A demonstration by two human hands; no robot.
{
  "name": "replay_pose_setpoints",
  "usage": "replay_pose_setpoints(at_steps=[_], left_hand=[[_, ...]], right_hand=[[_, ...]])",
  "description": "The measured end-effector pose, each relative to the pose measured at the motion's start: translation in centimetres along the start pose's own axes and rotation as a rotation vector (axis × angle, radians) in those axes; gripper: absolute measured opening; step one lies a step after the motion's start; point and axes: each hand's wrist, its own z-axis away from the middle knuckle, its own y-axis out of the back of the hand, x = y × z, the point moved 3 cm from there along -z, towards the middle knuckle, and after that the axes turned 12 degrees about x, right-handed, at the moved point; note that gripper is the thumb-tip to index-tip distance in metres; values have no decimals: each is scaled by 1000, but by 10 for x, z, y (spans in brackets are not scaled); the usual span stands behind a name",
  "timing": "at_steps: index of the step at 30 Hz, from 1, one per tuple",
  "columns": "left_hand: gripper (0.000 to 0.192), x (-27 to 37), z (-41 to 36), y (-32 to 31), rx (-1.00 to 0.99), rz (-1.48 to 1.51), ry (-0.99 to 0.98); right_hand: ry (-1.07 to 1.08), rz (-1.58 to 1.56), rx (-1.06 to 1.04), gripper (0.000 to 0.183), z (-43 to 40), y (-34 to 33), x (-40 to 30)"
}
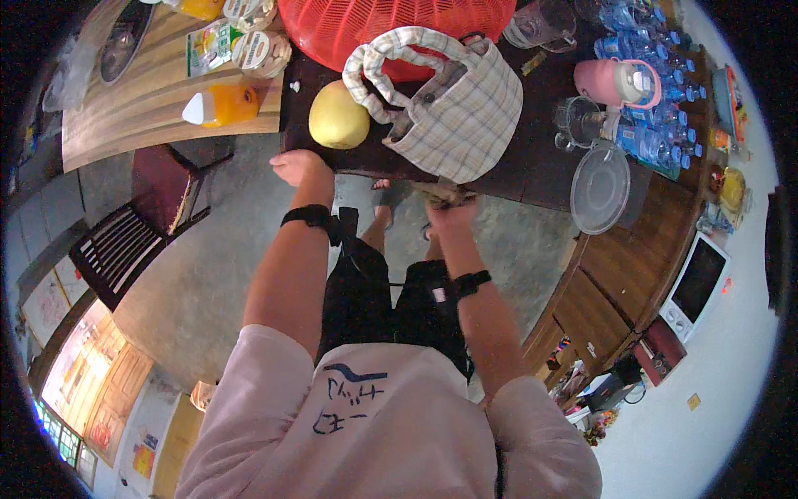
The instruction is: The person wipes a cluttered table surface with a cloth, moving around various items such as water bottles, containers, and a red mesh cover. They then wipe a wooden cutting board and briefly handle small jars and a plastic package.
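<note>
At the near edge of a dark table (536,168), my left hand (302,167) is just below a yellow pomelo-like fruit (340,115). Its fingers point left and nothing shows in them, but how far they are closed is unclear. My right hand (452,215) is blurred, below the table edge, gripping a mottled brownish item (442,193). What that item is, I cannot make out. Directly above it, a plaid cloth handbag (464,115) with padded handles lies tilted on the table, overhanging its edge slightly.
Behind the bag is a red plastic basket-like cover (399,28). Rightward are a pink bottle (601,81), a glass mug (580,121), a clear round lid (600,190) and several water bottles (654,137). An orange drink bottle (227,106) lies left. A wooden chair (124,243) stands behind.
</note>
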Motion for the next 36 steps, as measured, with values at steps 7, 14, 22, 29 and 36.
replay_pose_setpoints(at_steps=[7, 14, 22, 29, 36], left_hand=[[55, 16, 38, 9, 75, -62, -45], [57, 5, 16, 4, 113, -65, -32], [55, 16, 32, 10, 133, -152, -82], [54, -9, 12, -12, 81, -78, -155], [58, 1, 10, 2, 124, -121, -201]], right_hand=[[196, 342, 460, 53, -14, 56, 9], [178, 182, 723, 47, 9, 15, -36], [301, 194, 531, 47, 35, 8, -133], [478, 635, 263, 45, 40, 66, -157], [341, 113, 770, 44, 17, 24, -70]])
